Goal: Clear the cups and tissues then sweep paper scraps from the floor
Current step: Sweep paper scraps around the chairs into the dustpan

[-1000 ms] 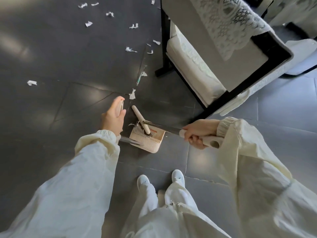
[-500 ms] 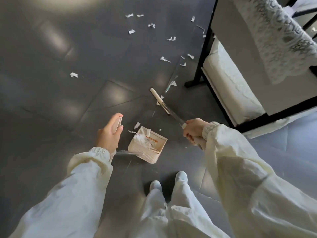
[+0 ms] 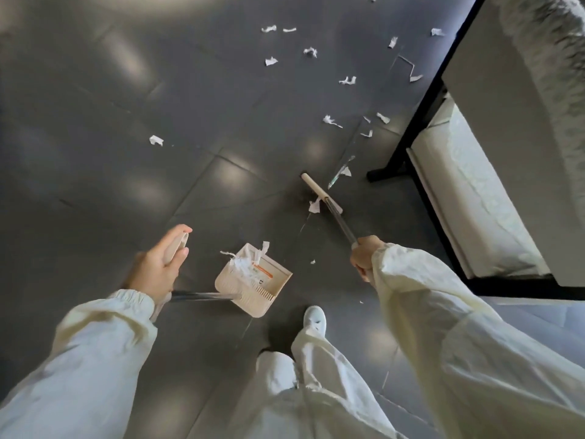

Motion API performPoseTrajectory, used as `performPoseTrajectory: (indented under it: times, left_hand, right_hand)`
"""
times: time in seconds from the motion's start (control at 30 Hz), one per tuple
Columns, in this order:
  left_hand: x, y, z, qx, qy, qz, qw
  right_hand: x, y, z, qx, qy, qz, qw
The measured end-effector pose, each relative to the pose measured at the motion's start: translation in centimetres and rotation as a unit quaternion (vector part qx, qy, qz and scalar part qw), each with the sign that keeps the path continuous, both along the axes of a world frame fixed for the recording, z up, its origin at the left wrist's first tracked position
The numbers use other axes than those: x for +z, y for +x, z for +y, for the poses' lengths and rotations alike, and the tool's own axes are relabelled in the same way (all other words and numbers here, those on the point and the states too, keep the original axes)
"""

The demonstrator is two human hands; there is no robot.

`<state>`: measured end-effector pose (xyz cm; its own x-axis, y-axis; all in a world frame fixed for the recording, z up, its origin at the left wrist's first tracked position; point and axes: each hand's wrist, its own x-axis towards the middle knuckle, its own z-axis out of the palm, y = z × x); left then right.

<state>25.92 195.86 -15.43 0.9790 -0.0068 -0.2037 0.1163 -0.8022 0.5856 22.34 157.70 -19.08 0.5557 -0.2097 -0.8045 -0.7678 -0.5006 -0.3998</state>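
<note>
Sweeping is under way and, by my reading, well short of finished. The left hand (image 3: 158,267) has its fingers (image 3: 179,258) curled round the cream grip of a long-handled cream plastic dustpan (image 3: 253,280). The pan sits on the dark grey tiled floor (image 3: 95,153) just right of those fingers and already holds a small heap of torn white paper. The right hand (image 3: 364,255) wraps its fingers round the metal shaft of a slim cream-headed broom (image 3: 321,193). The broom's head rests on the floor ahead of them, with one white scrap (image 3: 314,205) touching its near edge.

Left to do: a dozen or so white paper scraps (image 3: 330,120) scattered well beyond the broom head, a lone piece (image 3: 156,140) far ahead of the left fingers, and a few near the black-framed seat with a white cushion (image 3: 468,198). No cups or tissues show here, so that part cannot be judged.
</note>
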Motion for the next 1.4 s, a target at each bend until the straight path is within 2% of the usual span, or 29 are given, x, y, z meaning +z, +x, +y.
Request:
performPoseTrajectory:
  times: [0.13,0.27,0.47,0.63,0.73,0.83,1.0,1.03,1.1,1.17,1.3,1.4]
  left_hand:
    - [-0.2,2.4,0.6,-0.003,0.001,-0.006,1.0]
    - [-0.4,3.7,2.0,-0.007,-0.003,0.003,1.0]
    - [-0.1,3.5,6.0,-0.004,-0.066,0.024,0.998]
    - [0.7,1.9,10.7,-0.034,-0.084,0.012,0.996]
    - [0.5,1.3,12.5,-0.06,-0.078,0.013,0.995]
    - [-0.3,0.5,12.7,-0.099,-0.075,0.014,0.992]
    - [-0.8,1.1,10.8,-0.121,-0.084,-0.008,0.989]
    - [-0.7,1.3,10.6,-0.121,-0.086,-0.012,0.989]
    - [-0.7,1.8,10.2,-0.125,-0.083,-0.019,0.988]
    - [-1.2,2.0,10.0,-0.131,-0.074,-0.024,0.988]
    - [-0.9,1.5,9.4,-0.175,-0.078,-0.022,0.981]
    - [-0.6,0.9,8.2,-0.212,-0.07,-0.023,0.974]
  right_hand:
    - [-0.1,0.7,3.5,0.017,-0.008,0.01,1.0]
    - [0.1,1.3,8.0,0.054,-0.066,0.081,0.993]
    - [1.4,0.3,13.4,0.015,-0.103,0.085,0.991]
    - [1.6,-2.2,17.4,-0.107,0.011,0.018,0.994]
    - [1.8,-3.6,20.6,-0.084,-0.019,0.025,0.996]
    - [1.7,-4.5,22.6,-0.092,0.02,0.028,0.995]
    - [4.0,-5.5,27.7,-0.012,-0.003,0.094,0.995]
    - [4.8,-5.7,28.3,0.015,0.01,0.101,0.995]
    - [6.1,-6.1,28.2,0.014,0.08,0.094,0.992]
    - [7.3,-6.8,27.9,0.012,0.109,0.085,0.99]
    - [8.7,-8.9,28.1,-0.092,0.12,0.058,0.987]
    - [8.8,-10.5,27.8,-0.141,0.085,0.056,0.985]
